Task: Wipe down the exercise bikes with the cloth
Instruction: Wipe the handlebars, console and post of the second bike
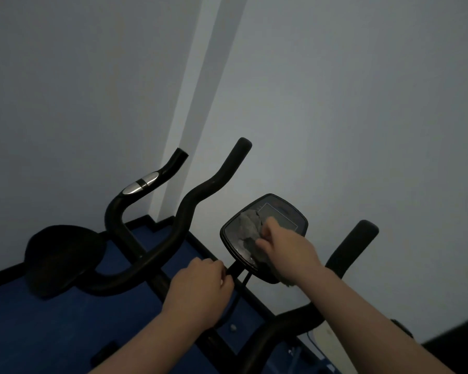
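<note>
A black exercise bike fills the lower half of the dim view. Its console (pixel 284 211) is a rounded black panel with a screen, tilted up toward me. My right hand (pixel 287 245) holds a crumpled grey cloth (pixel 250 225) against the console's face, and part of the cloth hangs under my wrist. My left hand (pixel 200 287) grips the handlebar (pixel 200 193) near the stem just below the console, fingers curled round the tube. The right handlebar grip (pixel 357 241) rises behind my right forearm.
A second bike's handlebar with a silver pulse sensor (pixel 141 183) and a black saddle (pixel 62 257) stand at the left. Blue floor (pixel 38 333) with black skirting runs along the pale walls. A pale object (pixel 324 336) leans at the lower right.
</note>
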A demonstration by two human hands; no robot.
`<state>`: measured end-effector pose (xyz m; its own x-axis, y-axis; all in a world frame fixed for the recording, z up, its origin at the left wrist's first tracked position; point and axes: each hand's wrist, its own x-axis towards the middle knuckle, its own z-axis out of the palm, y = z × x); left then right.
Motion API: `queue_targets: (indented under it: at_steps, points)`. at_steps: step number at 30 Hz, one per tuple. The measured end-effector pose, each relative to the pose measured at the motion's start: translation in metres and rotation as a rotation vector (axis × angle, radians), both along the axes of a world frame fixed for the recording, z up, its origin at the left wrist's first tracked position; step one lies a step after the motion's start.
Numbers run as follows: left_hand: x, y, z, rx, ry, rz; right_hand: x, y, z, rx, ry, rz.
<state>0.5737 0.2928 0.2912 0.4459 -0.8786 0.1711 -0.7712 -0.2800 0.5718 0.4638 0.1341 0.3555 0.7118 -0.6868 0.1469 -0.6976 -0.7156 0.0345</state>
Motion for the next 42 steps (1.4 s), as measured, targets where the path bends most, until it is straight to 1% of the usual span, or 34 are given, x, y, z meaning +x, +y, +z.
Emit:
queue_targets:
  at_steps: [2,3,7,9,12,15,18,19,21,24,26,28,30,31,32,33,35,36,37,39,42]
  points:
    - [0.0,0.001,0.001,0.01,-0.008,-0.004,0.009,0.002,-0.009,-0.037,0.044,0.057]
    - [0.0,0.001,0.001,0.011,-0.003,-0.006,0.015,0.003,-0.014,-0.046,0.034,0.071]
    - [0.0,0.001,0.002,-0.011,0.018,0.0,0.028,0.0,-0.018,-0.061,-0.198,0.125]
    - [0.0,0.002,0.002,-0.019,0.017,0.004,0.03,-0.003,-0.022,-0.086,-0.208,0.209]
    - [0.0,0.002,0.002,-0.023,0.019,0.01,0.031,-0.008,-0.02,-0.063,-0.097,0.262]
    - [0.0,0.002,0.003,-0.022,0.019,0.012,0.033,-0.021,-0.007,-0.141,0.085,0.259]
    - [0.0,0.002,0.003,-0.023,0.026,0.014,0.034,-0.02,-0.009,0.008,0.179,0.34]
    - [0.0,0.002,0.003,-0.024,0.029,0.013,0.033,-0.017,-0.016,0.025,0.218,0.371]
    - [0.0,0.002,0.002,-0.026,0.033,0.009,0.025,-0.015,-0.033,-0.018,0.293,0.389]
    - [0.0,0.003,0.002,-0.027,0.027,0.005,0.007,-0.028,-0.037,-0.098,0.39,0.318]
    - [0.0,0.004,0.002,-0.025,0.012,0.003,-0.004,-0.042,-0.028,-0.103,0.42,0.203]
    - [0.0,0.004,0.002,-0.029,0.01,0.006,0.0,-0.051,-0.022,-0.117,0.363,0.05]
    - [0.0,0.003,0.003,-0.038,0.005,0.006,0.021,-0.047,-0.027,-0.127,0.254,-0.071]
    - [-0.001,0.002,0.003,-0.038,0.003,0.004,0.031,-0.04,-0.033,-0.132,0.206,-0.092]
    - [-0.001,0.002,0.003,-0.034,0.006,0.006,0.037,-0.031,-0.041,-0.139,0.194,-0.066]
    - [-0.001,0.003,0.003,-0.032,0.011,0.009,0.036,-0.024,-0.048,-0.139,0.223,0.006]
    - [-0.001,0.005,0.003,-0.033,0.015,0.008,0.014,-0.022,-0.05,-0.123,0.351,0.174]
    - [-0.002,0.006,0.003,-0.029,0.011,0.006,0.0,-0.027,-0.044,-0.12,0.409,0.212]
    - [-0.002,0.006,0.003,-0.024,0.005,0.003,-0.011,-0.035,-0.038,-0.12,0.446,0.2]
    - [-0.002,0.005,0.003,-0.023,0.003,0.001,-0.014,-0.05,-0.026,-0.118,0.447,0.072]
    - [-0.002,0.003,0.003,-0.024,-0.02,0.006,0.026,-0.048,-0.028,-0.089,0.273,-0.104]
